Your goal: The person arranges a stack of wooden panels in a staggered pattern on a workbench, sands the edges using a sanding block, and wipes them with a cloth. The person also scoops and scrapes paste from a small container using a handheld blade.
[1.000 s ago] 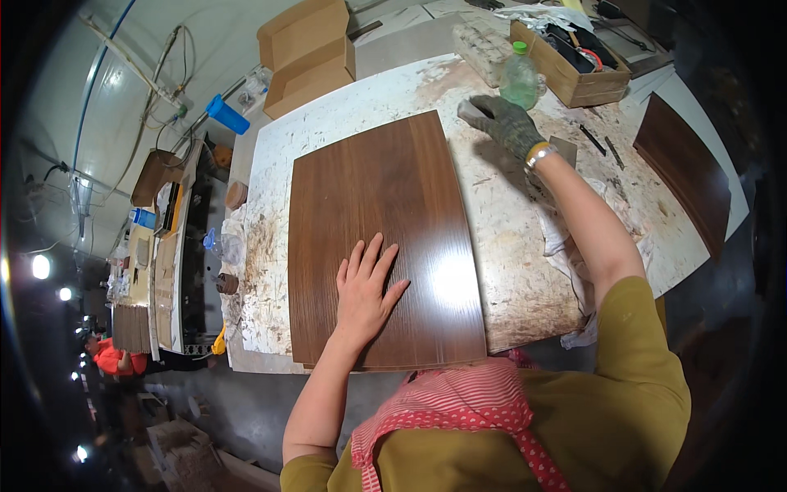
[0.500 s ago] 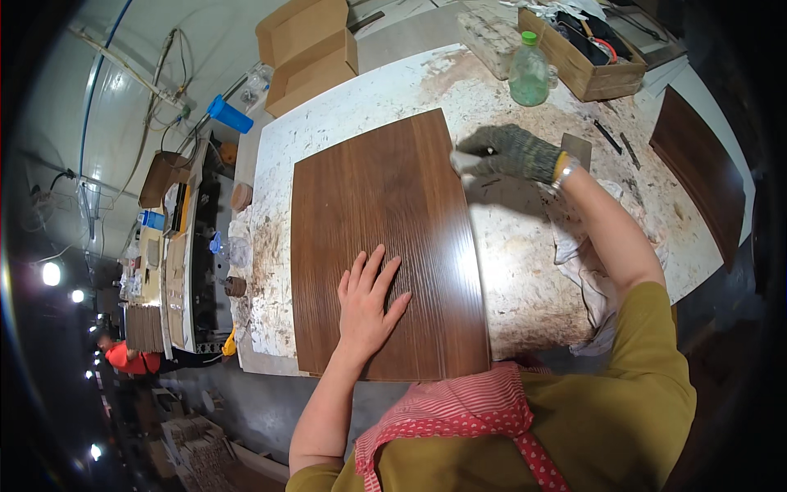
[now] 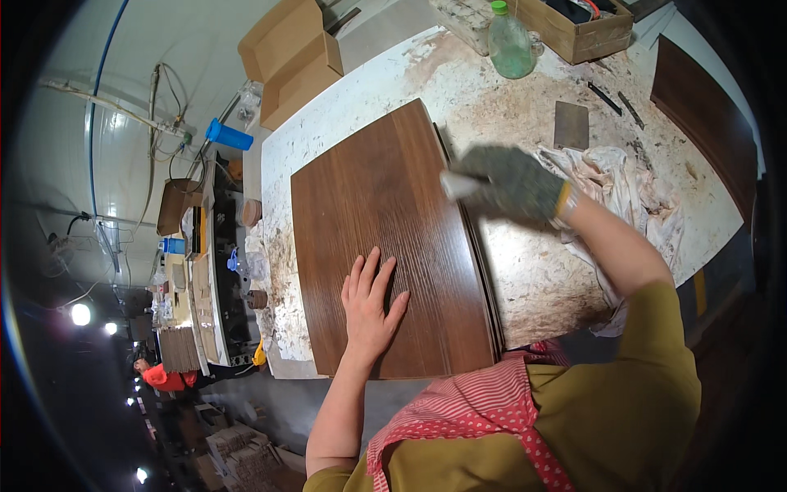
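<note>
A dark brown wood-grain panel (image 3: 361,197) lies on the worn white worktable, with more panel edges showing beneath its right side. My bare left hand (image 3: 373,305) rests flat on the near part of its face, fingers spread. My right hand (image 3: 516,184), in a dark grey knit glove, is at the panel's right edge. Its fingers are closed round a small whitish block-like piece (image 3: 461,186) that meets the edge; motion blurs it, so I cannot tell its exact kind. A crumpled whitish cloth (image 3: 631,197) lies right of the glove, and a thin grey rectangular plate (image 3: 571,125) sits beyond it.
At the back stand a greenish bottle (image 3: 510,45) with a green cap and a box of tools (image 3: 574,37). An open cardboard box (image 3: 295,70) is at the far left. Another brown panel (image 3: 705,115) lies at the right edge. A person in red (image 3: 168,377) is far left.
My right hand has moved nearer along the panel's right edge with the whitish piece, uncovering the grey plate. My left hand stays on the panel. The whole view has shifted slightly.
</note>
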The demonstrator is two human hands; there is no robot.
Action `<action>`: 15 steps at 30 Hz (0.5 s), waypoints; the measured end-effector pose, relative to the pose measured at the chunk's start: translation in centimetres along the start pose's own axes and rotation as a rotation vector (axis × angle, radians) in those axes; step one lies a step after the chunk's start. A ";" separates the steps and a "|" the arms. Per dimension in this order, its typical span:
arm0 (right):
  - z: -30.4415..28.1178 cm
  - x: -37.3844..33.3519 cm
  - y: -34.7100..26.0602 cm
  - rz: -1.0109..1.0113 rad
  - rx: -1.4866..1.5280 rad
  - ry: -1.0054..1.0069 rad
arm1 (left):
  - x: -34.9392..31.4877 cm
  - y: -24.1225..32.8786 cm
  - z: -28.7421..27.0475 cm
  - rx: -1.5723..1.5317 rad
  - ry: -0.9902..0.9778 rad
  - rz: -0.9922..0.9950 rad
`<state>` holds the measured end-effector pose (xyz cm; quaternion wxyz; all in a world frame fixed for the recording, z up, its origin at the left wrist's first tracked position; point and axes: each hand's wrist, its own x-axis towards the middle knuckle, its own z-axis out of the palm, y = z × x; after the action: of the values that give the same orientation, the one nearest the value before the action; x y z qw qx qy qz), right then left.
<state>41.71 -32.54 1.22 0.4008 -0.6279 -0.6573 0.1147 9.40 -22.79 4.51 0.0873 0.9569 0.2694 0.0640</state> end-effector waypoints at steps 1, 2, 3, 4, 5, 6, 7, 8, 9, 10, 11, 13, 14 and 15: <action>-0.4 -1.6 -1.0 0.082 0.167 -0.129 | -0.1 0.0 0.0 -0.001 -0.001 -0.002; -0.5 -2.0 -1.4 0.016 0.215 -0.185 | -0.1 0.0 0.1 -0.001 -0.001 -0.005; -0.8 -1.9 -1.4 -0.031 0.177 -0.128 | -0.1 0.0 0.1 0.000 0.000 -0.006; -0.9 -1.6 -1.1 -0.082 0.127 -0.097 | -0.1 0.0 0.1 0.005 0.000 -0.002; -1.0 -0.1 -0.1 0.124 0.397 -0.140 | -0.1 0.1 0.1 0.011 0.001 0.006; -0.9 1.5 1.0 0.028 0.261 -0.031 | -0.1 0.1 0.1 0.018 -0.001 0.006; -0.7 3.2 2.1 -0.041 0.111 0.079 | -0.1 0.1 0.1 0.024 -0.003 0.007; -0.4 3.9 2.8 0.036 0.090 0.073 | 0.0 0.1 0.1 0.029 -0.007 0.007; -0.3 4.8 3.6 0.113 0.068 0.066 | 0.0 0.1 0.1 0.030 -0.008 0.004; -0.1 5.0 3.9 0.091 0.025 0.114 | 0.0 0.1 0.1 0.030 -0.009 0.000; 0.0 5.0 4.0 0.053 -0.020 0.135 | 0.0 0.1 0.1 0.029 -0.013 -0.010; 0.3 3.5 3.5 -0.082 -0.185 0.182 | -0.1 0.0 0.1 0.022 -0.006 0.001; 0.4 2.7 3.1 -0.038 -0.166 0.172 | -0.1 0.0 0.2 0.018 -0.002 0.003; 0.6 1.8 2.7 0.003 -0.056 0.158 | -0.1 0.0 0.2 0.019 -0.004 0.001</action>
<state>43.49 -30.22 -0.22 0.4336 -0.6470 -0.6255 0.0470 9.33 -22.85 4.33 0.0788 0.9580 0.2692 0.0598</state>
